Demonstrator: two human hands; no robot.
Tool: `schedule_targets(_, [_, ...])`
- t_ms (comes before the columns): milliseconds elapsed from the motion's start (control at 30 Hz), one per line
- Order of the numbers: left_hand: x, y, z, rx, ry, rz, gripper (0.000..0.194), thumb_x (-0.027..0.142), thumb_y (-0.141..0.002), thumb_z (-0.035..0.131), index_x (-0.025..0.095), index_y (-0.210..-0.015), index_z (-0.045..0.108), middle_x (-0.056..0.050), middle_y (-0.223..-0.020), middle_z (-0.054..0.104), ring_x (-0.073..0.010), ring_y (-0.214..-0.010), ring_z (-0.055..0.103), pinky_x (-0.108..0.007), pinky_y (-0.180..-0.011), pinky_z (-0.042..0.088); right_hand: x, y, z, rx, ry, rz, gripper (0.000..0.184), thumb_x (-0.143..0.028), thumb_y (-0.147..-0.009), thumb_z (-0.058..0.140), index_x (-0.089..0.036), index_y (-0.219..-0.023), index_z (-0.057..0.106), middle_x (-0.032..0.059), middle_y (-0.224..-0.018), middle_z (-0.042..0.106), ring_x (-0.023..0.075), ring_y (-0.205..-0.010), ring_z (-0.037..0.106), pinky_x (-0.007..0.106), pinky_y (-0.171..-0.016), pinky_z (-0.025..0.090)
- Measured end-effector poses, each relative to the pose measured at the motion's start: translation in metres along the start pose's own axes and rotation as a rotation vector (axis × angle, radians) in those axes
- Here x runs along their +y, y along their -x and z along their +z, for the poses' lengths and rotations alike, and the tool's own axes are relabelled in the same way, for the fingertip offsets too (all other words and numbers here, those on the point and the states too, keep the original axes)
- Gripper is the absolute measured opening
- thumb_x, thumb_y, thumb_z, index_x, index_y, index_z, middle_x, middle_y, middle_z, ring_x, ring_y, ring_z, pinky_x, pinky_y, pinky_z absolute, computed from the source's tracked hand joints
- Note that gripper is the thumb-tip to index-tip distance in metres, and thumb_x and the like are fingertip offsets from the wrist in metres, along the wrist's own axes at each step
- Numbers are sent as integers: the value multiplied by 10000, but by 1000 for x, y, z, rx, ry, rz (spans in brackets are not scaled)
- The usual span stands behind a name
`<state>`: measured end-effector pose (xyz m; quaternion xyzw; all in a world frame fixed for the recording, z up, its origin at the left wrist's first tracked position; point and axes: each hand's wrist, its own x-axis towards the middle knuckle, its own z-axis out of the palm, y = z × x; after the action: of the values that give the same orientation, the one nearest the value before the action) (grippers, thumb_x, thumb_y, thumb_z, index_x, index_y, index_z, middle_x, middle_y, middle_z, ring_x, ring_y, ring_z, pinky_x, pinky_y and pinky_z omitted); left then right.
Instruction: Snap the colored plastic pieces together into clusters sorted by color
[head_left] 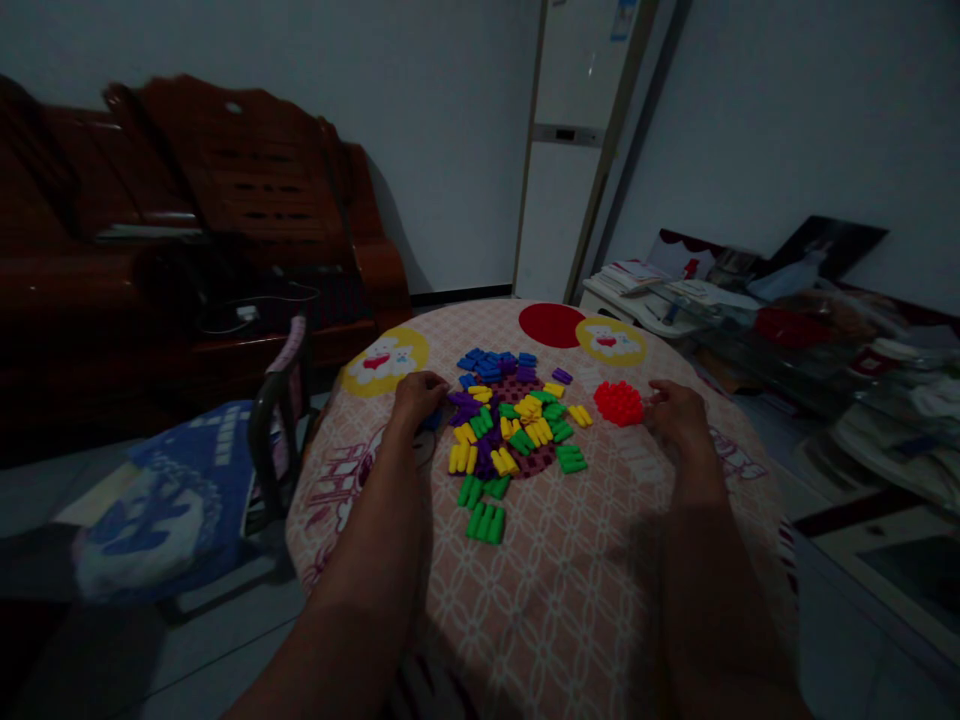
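Several small ribbed plastic pieces in blue, purple, yellow and green lie in a loose heap on the round table. My left hand (420, 397) is at the heap's left edge, fingers curled together close to the purple pieces (466, 408); whatever they pinch is too small and dark to make out. To the right, a tight cluster of red pieces (619, 402) lies apart from the heap. Beside its right edge is my right hand (677, 415), thumb and forefinger apart. Blue pieces (487, 368) sit at the back, yellow pieces (538, 432) in the middle, green pieces (486, 522) nearest me.
A patterned cloth (555, 590) with a red circle (551, 325) covers the table. At left stand a chair (277, 420) with a blue cushion (172, 500) and a wooden sofa (240, 180). A cluttered glass-topped table (795, 350) is close by on the right.
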<state>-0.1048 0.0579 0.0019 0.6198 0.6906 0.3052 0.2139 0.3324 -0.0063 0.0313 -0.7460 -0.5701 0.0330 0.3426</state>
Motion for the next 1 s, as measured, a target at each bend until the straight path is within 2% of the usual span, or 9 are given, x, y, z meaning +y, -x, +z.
schedule_targets(133, [8, 0, 2, 64, -16, 39, 278, 301, -790, 604, 157, -959, 773, -82, -916, 784, -216, -835, 708, -271, -758, 502, -33, 4, 5, -34, -167, -188, 421, -202, -743, 600, -133, -1130, 753, 108, -959, 760, 241, -871, 706, 362, -876, 539])
schedule_targets(233, [16, 1, 5, 84, -3, 89, 283, 298, -797, 599, 164, -978, 771, -73, -950, 784, -212, -864, 703, -270, -786, 503, -59, 17, 31, -169, -263, -384, 431, -199, -794, 564, -158, -1191, 726, 123, -1151, 734, 241, -1027, 684, 384, -971, 508])
schedule_targets(333, [18, 2, 11, 61, 1, 122, 271, 286, -792, 605, 159, -963, 772, -74, -941, 783, -205, -855, 700, -270, -791, 503, -74, 32, 66, -314, -284, -567, 499, -150, -766, 582, -187, -1251, 691, 118, -1279, 683, 253, -1166, 627, 417, -1043, 467])
schedule_targets(433, [13, 0, 15, 48, -1, 118, 246, 293, -780, 619, 166, -921, 776, -74, -930, 783, -205, -853, 701, -274, -797, 506, -76, 43, 93, -364, -269, -626, 544, -108, -706, 639, -209, -1238, 696, 100, -1266, 686, 268, -1176, 614, 427, -1052, 456])
schedule_targets(533, [6, -4, 18, 45, 38, 94, 246, 305, -775, 621, 171, -914, 774, -75, -932, 785, -212, -854, 704, -283, -792, 513, -77, 47, 100, -342, -241, -613, 428, -110, -726, 651, -231, -1125, 746, 74, -1137, 727, 263, -1078, 645, 405, -991, 488])
schedule_targets(633, [0, -8, 19, 27, 97, 76, 257, 325, -764, 630, 167, -913, 767, -81, -939, 787, -213, -857, 708, -279, -781, 520, -84, 44, 88, -321, -240, -569, 283, -138, -759, 648, -245, -985, 779, 55, -1029, 750, 250, -989, 667, 373, -925, 512])
schedule_targets(767, [-3, -10, 19, 28, 120, 77, 260, 348, -740, 652, 167, -892, 761, -83, -937, 787, -215, -875, 711, -272, -791, 518, -81, 27, 52, -225, -319, -401, 199, -214, -789, 636, -209, -923, 783, 48, -909, 762, 221, -857, 690, 335, -830, 530])
schedule_targets(900, [-1, -9, 17, 29, 95, 86, 265, 368, -744, 652, 174, -888, 760, -82, -931, 788, -225, -895, 711, -282, -813, 511, -40, 3, 13, 88, -303, -117, 240, -263, -769, 632, -163, -929, 780, 82, -875, 762, 230, -803, 700, 338, -783, 538])
schedule_targets(1000, [0, -8, 15, 24, 60, 91, 263, 360, -746, 643, 173, -886, 764, -83, -943, 788, -226, -911, 711, -279, -819, 507, 4, -6, -7, 250, -141, 83, 282, -248, -755, 613, -132, -951, 780, 134, -882, 760, 282, -825, 707, 376, -783, 537])
